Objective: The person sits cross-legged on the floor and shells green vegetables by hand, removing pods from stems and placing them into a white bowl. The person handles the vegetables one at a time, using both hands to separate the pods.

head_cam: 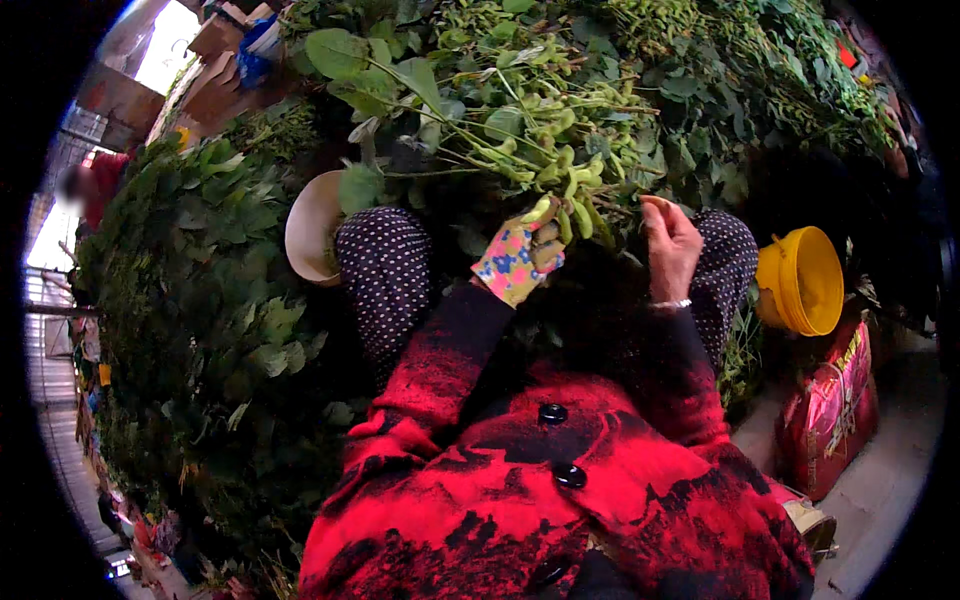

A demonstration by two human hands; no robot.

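Note:
My left hand point(521, 251), in a floral-print glove, is closed around the stems of a green soybean plant point(480, 142). Plump pods point(574, 176) cluster just above and beside the glove, and the leafy part reaches up and left. My right hand point(671, 244) is bare, with thumb and forefinger drawn together a short way right of the pods. Whether anything small sits between those fingertips is unclear. Both hands are between my knees, which are covered in dotted cloth.
A white bucket point(307, 229) tilts by my left knee; a yellow bucket point(817, 281) tips beyond my right knee. Piled leafy plants point(202, 322) rise at left, with more podded plants point(697, 67) ahead. A red package point(832, 409) stands at right. Parts of other people show at both edges.

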